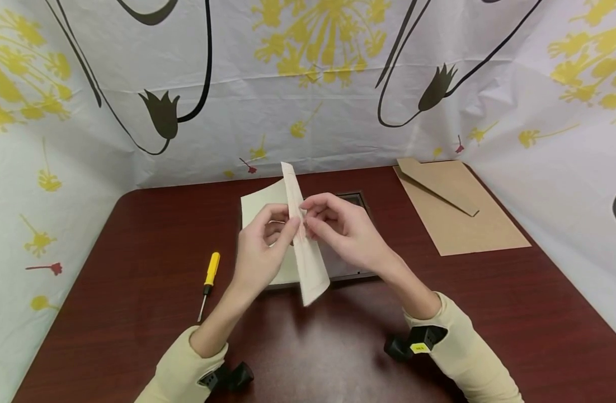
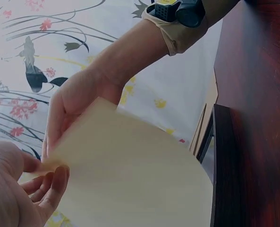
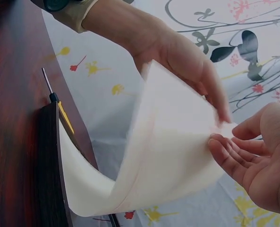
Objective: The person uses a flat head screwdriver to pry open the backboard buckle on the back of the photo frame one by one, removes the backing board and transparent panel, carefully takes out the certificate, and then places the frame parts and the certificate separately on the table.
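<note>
A cream sheet of paper (image 1: 313,266) is bent up along its right side, its raised edge standing between both hands. My left hand (image 1: 259,246) pinches that edge between thumb and fingers. From the other side, my right hand (image 1: 350,232) holds the same edge at its fingertips, thumb and index finger close together. In the right wrist view the paper (image 3: 173,156) curves up in a wide loop. Its left part lies over a dark picture frame (image 1: 348,277), whose right side shows a greyish inner surface. The sheet hides the rest of the frame.
A screwdriver (image 1: 212,268) with a yellow handle lies on the dark red wooden table (image 1: 151,291), left of the frame. A brown backing board (image 1: 464,229) with a stand flap (image 1: 438,190) lies at the back right. Patterned white cloth (image 1: 308,140) hangs around the table.
</note>
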Motion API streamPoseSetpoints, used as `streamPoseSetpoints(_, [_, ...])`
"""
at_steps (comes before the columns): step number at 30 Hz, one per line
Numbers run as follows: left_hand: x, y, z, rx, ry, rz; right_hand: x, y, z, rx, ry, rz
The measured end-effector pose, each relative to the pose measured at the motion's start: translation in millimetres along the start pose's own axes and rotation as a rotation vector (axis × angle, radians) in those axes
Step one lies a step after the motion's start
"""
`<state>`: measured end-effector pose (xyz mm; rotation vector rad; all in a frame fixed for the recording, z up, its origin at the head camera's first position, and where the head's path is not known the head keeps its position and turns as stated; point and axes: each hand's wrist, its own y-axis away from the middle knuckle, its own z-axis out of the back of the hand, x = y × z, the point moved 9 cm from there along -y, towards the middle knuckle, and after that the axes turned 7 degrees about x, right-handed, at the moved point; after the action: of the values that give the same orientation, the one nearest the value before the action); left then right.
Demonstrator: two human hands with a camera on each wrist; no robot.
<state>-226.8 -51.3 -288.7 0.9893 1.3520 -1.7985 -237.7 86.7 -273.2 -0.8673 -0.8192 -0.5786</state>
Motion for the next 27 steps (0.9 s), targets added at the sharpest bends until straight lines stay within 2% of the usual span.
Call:
streamPoseSetpoints(4, [-4.0,-0.5,7.7,-0.032,-0.093,-0.036,-3,0,2.5,-0.01,0.046,-0.015])
streamPoseSetpoints(8, [-13.5,-0.9,14.4,-0.043,-0.141,-0.094,-6,0,10.6,-0.057,0.106,-0.026])
streamPoseSetpoints(14, [-34.2,0.4,25.4,-0.087,-0.233,-0.205,-19,1,27.7,-0.157,0.13,-0.068])
streamPoseSetpoints(21, [-62.0,6.0,39.2,-0.172,-0.385,-0.336,-39,1,41.3,-0.206,0.126,-0.13])
streamPoseSetpoints(27, [-80.3,10.6,50.2,-0.232,-0.417,-0.404,-51,1,47.9,-0.235,0.136,-0.176])
